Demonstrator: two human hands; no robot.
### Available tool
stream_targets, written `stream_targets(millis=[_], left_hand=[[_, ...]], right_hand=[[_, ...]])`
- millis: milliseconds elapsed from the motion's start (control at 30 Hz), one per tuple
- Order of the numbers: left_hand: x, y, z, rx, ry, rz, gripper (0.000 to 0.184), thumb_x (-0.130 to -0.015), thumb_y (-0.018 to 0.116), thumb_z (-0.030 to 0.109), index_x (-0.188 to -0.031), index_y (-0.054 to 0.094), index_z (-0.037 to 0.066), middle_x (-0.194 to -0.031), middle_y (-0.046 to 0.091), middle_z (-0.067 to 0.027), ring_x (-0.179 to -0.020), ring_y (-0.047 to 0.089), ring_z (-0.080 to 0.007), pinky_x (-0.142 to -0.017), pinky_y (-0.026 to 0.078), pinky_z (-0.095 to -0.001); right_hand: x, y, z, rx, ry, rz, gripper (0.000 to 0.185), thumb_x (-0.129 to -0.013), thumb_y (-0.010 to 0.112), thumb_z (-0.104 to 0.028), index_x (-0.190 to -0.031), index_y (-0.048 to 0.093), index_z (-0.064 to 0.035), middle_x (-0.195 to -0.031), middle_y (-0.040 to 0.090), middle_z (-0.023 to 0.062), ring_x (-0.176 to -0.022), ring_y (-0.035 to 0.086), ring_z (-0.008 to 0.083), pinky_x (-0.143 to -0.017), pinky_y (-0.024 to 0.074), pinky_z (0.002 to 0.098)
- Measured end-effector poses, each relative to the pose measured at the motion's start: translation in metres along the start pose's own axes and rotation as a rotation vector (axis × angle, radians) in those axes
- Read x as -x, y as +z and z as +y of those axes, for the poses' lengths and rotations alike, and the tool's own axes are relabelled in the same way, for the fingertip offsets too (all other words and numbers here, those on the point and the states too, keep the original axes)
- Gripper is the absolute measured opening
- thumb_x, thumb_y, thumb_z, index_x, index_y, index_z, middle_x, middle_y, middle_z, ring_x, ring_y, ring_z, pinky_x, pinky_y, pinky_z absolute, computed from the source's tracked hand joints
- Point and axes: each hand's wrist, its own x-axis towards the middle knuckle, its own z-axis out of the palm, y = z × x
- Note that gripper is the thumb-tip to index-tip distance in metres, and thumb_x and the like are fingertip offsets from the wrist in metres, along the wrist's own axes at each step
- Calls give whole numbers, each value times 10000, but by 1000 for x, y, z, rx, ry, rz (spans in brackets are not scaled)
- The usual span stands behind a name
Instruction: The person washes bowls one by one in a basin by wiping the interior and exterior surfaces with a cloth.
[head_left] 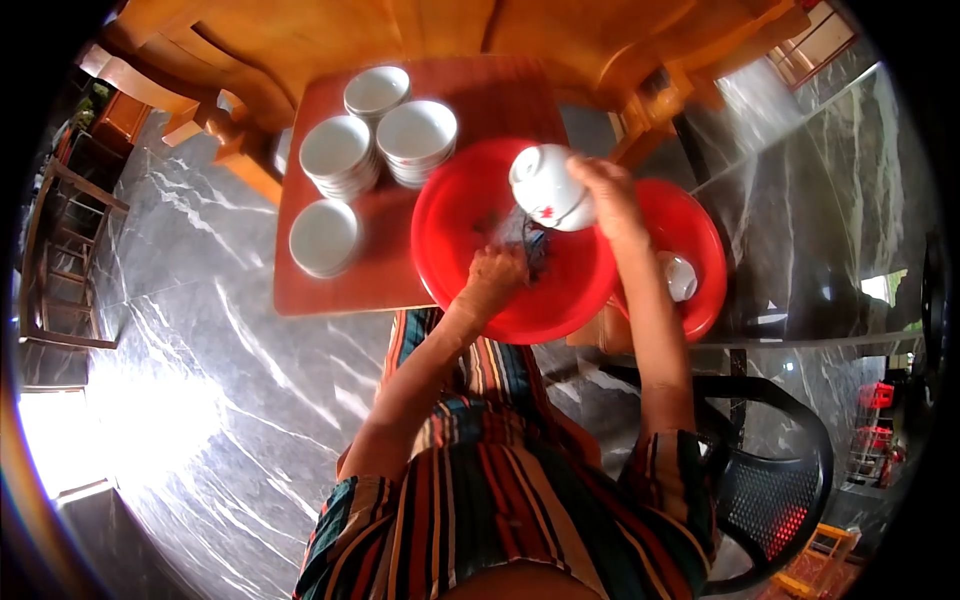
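Observation:
A white bowl [552, 188] with a small red mark is tipped on its side above the large red basin [440, 255]. My right hand [612, 195] grips its rim side, with the base facing left. Lower, inside the basin, my left hand [498, 275] has its fingers curled on a dark, crumpled cloth [535, 250]; the fingertips are partly hidden. A second red basin [705, 235] stands to the right, partly behind my right forearm, and a small white bowl [680, 278] lies in it.
Several stacked white bowls [417, 132] and a white bowl [325, 238] nearer me stand on the left of the reddish wooden table [380, 290]. Beyond it is a carved wooden bench [430, 30]. A black chair [770, 490] stands at lower right, a wooden chair [65, 265] far left.

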Motion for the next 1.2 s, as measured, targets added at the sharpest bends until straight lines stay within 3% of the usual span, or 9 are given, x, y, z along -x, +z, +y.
stream_targets(millis=[133, 367, 467, 633, 700, 800, 900, 967, 1200], left_hand=[[1, 6, 0, 155, 28, 58, 214, -796, 587, 261, -834, 559, 52, -687, 607, -112, -654, 628, -265, -606, 496, -368], [-3, -13, 6, 294, 79, -2, 215, -795, 622, 279, -757, 586, 70, -666, 611, -117, -628, 633, -285, -561, 506, -384], [-5, -27, 12, 229, 95, -52, 193, -803, 623, 261, -754, 589, 78, -699, 620, -106, -643, 636, -262, -550, 508, -349], [-6, -46, 12, 307, 184, 70, 86, -797, 569, 116, -857, 630, 126, -788, 629, -69, -695, 631, -233, -581, 514, -345], [-7, -53, 15, 363, 263, 159, 145, -792, 548, 74, -884, 636, 145, -785, 629, -54, -693, 629, -237, -593, 517, -348], [-6, -67, 22, 388, 208, 79, 245, -783, 511, 18, -914, 638, 182, -861, 630, -28, -748, 626, -238, -633, 523, -358], [-4, -61, 22, 279, 213, 50, 270, -777, 514, 12, -937, 642, 189, -958, 616, -28, -817, 619, -236, -662, 527, -364], [-2, -52, 22, 433, 136, 56, 300, -769, 507, -5, -949, 642, 195, -1014, 592, -30, -863, 608, -230, -654, 526, -363], [0, -39, 13, 310, 211, 23, 317, -754, 513, -10, -963, 638, 194, -974, 587, -49, -888, 597, -239, -716, 510, -375]], right_hand=[[-3, 49, 16, 42, -124, -147, 286, -775, 713, -310, -768, 626, -37, -692, 608, -14, -600, 511, 46, -532, 403, 220], [8, 67, 29, 396, -93, -95, 308, -766, 699, -294, -714, 599, -8, -585, 532, 21, -573, 471, 78, -510, 389, 276], [21, 51, 39, 302, -184, -58, 226, -822, 684, -225, -845, 590, -21, -717, 592, 22, -661, 522, 82, -573, 433, 251], [53, -44, 48, 75, -283, 402, 172, -843, 658, -166, -943, 588, -45, -830, 628, 36, -707, 582, 95, -639, 477, 223], [57, -118, 104, 366, -48, 749, 255, -774, 708, -171, -947, 577, -36, -830, 628, 58, -692, 589, 111, -585, 478, 246], [92, -171, 128, 34, 232, 998, 254, -700, 677, -107, -899, 571, 10, -732, 592, 94, -566, 556, 201, -530, 470, 314], [121, -173, 129, 169, 186, 955, 485, -656, 733, -190, -1035, 526, 29, -830, 581, 162, -689, 588, 284, -608, 495, 365], [127, -188, 161, 1190, -18, 1109, 761, -619, 764, -291, -1211, 406, 26, -1033, 529, 247, -925, 559, 367, -738, 492, 422], [96, -210, 166, 1491, 371, 658, 1014, -602, 738, -486, -1351, 235, -24, -1138, 450, 250, -1099, 447, 405, -834, 471, 458]])
